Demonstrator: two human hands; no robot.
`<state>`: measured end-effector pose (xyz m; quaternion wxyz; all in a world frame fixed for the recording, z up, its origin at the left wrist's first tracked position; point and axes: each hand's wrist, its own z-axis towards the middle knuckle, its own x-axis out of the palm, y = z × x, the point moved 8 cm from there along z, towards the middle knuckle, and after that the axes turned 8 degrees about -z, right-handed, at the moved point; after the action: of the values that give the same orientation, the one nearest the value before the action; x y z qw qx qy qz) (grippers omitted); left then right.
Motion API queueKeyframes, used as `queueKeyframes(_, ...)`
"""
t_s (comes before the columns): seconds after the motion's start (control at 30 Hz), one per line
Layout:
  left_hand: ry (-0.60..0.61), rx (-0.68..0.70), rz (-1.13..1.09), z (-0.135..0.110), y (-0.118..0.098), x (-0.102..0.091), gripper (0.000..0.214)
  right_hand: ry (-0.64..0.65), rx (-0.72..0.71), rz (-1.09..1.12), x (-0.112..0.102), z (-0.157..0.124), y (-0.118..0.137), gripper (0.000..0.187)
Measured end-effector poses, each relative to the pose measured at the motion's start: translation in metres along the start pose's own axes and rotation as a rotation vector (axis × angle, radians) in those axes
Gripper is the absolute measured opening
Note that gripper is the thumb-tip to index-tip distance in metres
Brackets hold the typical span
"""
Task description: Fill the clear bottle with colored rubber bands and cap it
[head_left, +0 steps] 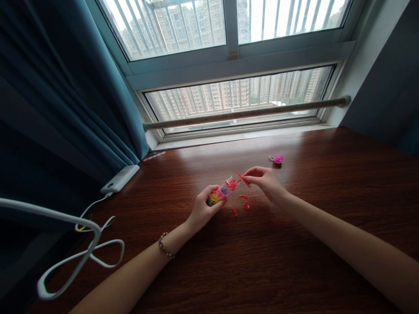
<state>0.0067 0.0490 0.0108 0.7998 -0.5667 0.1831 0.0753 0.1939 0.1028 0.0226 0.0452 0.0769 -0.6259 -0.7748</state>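
My left hand (203,210) is closed around a small clear tube (223,191) filled with coloured paper clips, tipped with its open end toward the right. My right hand (263,179) pinches a red paper clip (244,179) just beyond the tube's mouth. Several red paper clips (244,204) lie loose on the dark wooden table (262,261) below and between the two hands. A bead bracelet sits on my left wrist.
A small pink round cap (278,158) lies on the table beyond my right hand. A white power bank (119,179) with a white cable (81,253) rests at the table's left edge by a teal curtain (65,87). A window fills the far side.
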Motion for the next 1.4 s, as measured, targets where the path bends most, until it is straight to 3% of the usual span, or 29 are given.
queueKeyframes(0.17, 0.019, 0.030, 0.056, 0.000, -0.003, 0.003, 0.033, -0.048, -0.033, 0.078, -0.001, -0.003, 0.009, 0.023)
queueKeyframes(0.3, 0.051, 0.059, 0.055, 0.000, -0.006, 0.006, 0.032, -0.010, -0.146, -0.147, 0.008, -0.012, 0.019, 0.015)
queueKeyframes(0.43, 0.050, 0.103, 0.079, 0.000, -0.010, 0.006, 0.033, -0.082, -0.311, -0.367, 0.010, -0.022, 0.036, 0.005)
queueKeyframes(0.57, 0.047, 0.122, 0.089, 0.000, -0.014, 0.006, 0.032, -0.092, -0.315, -0.369, 0.011, -0.025, 0.039, 0.013)
queueKeyframes(0.7, 0.041, 0.104, 0.072, 0.000, -0.014, 0.006, 0.032, -0.036, -0.322, -0.348, 0.016, -0.025, 0.038, 0.007)
queueKeyframes(0.93, -0.011, 0.028, 0.012, 0.002, -0.003, 0.002, 0.034, 0.001, -0.404, -0.512, 0.021, -0.027, 0.040, 0.013)
queueKeyframes(1.13, -0.024, -0.003, -0.014, 0.002, -0.002, 0.001, 0.036, 0.018, -0.520, -0.383, 0.024, -0.035, 0.053, 0.021)
queueKeyframes(1.27, -0.019, -0.005, -0.015, 0.003, -0.002, 0.000, 0.036, 0.011, -0.547, -0.409, 0.024, -0.033, 0.053, 0.015)
queueKeyframes(1.4, 0.001, -0.007, -0.014, 0.002, -0.001, 0.002, 0.036, -0.041, -0.484, -0.458, 0.018, -0.028, 0.049, 0.009)
